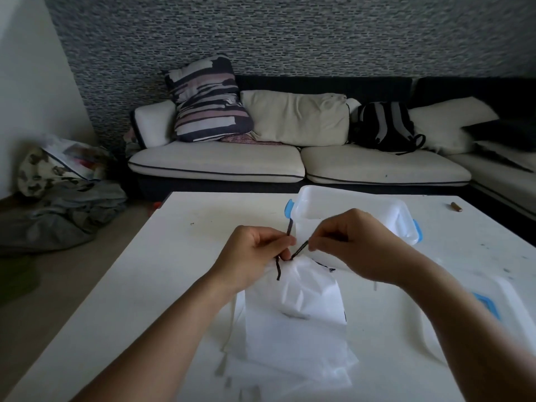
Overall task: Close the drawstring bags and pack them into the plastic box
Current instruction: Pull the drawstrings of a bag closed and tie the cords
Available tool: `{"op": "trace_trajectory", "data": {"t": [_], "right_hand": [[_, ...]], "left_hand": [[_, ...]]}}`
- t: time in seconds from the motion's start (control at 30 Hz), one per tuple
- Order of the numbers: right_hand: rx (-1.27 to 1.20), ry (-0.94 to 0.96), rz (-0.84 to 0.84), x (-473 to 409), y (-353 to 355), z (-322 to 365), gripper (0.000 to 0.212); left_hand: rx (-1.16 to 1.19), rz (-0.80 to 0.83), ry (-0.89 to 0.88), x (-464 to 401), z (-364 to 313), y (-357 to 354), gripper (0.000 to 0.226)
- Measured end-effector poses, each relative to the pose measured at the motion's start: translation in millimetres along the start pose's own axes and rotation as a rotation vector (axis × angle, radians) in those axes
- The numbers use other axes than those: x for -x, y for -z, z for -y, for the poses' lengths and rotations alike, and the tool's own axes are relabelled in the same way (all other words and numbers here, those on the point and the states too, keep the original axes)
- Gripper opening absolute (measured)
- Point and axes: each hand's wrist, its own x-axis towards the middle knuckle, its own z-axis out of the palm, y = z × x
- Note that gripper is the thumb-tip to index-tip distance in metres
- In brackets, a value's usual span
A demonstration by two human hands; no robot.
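Near the middle of the white table, both hands work at the gathered mouth of a white bag that lies on top of a loose pile of other white bags spread toward the near edge. Left hand has its fingers curled tight, pinching the black cord where it leaves the bag's neck, with one cord end sticking up past the knuckles and another hanging down over the fabric. Right hand pinches the other stretch of the same cord between thumb and forefinger, drawn up and to the right, the remaining fingers curled in. Just beyond the hands stands the clear box with blue clips, open, its near wall partly hidden by the right hand; the bag's neck is just beside that wall. By the right forearm lies the box lid, blue-trimmed and blurred, close to the table's right side. Bare tabletop runs wide to the left of the pile as far as the left edge, and a narrower strip lies behind the box up to the far edge. A small brown object rests near the far right corner. Beyond the table stands a sofa with cushions and a backpack
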Motion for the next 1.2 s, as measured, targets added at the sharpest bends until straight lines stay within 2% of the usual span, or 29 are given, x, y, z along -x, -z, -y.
{"op": "trace_trajectory", "data": {"t": [0.17, 0.37, 0.63, 0.73, 0.87, 0.97, 1.1, 1.2], "right_hand": [[0.062, 0.242, -0.210, -4.7, -9.4, 3.1, 0.013], [-0.081, 0.198, -0.387, -8.5, -12.7, -10.6, 0.007], [-0.177, 0.172, -0.302, -11.5, -27.2, -3.8, 0.012], [-0.238, 0.163, -0.281, -14.2, -28.0, -3.3, 0.013], [-0.199, 0.187, -0.237, -14.1, -29.3, -2.5, 0.005], [-0.117, 0.118, -0.293, -12.9, -22.5, -7.1, 0.021], [-0.171, 0.052, -0.324, -7.9, -8.3, -16.7, 0.006], [-0.199, 0.035, -0.290, -5.4, -10.0, -14.3, 0.008]], "left_hand": [[-0.021, 0.061, -0.038, 4.7, -5.7, -8.1, 0.025], [0.020, 0.187, 0.005, 9.6, -10.8, -10.1, 0.030], [0.008, 0.249, 0.037, 12.8, -16.6, -13.5, 0.035], [0.042, 0.200, 0.043, 13.3, -15.1, -15.4, 0.024], [0.105, 0.127, 0.099, 10.1, -12.2, -15.7, 0.031], [0.203, 0.029, 0.162, 7.2, -15.5, -12.3, 0.034], [0.259, -0.187, 0.172, 1.9, -14.3, -7.4, 0.042], [0.240, -0.209, 0.153, 1.9, -14.4, -8.4, 0.042]]}}
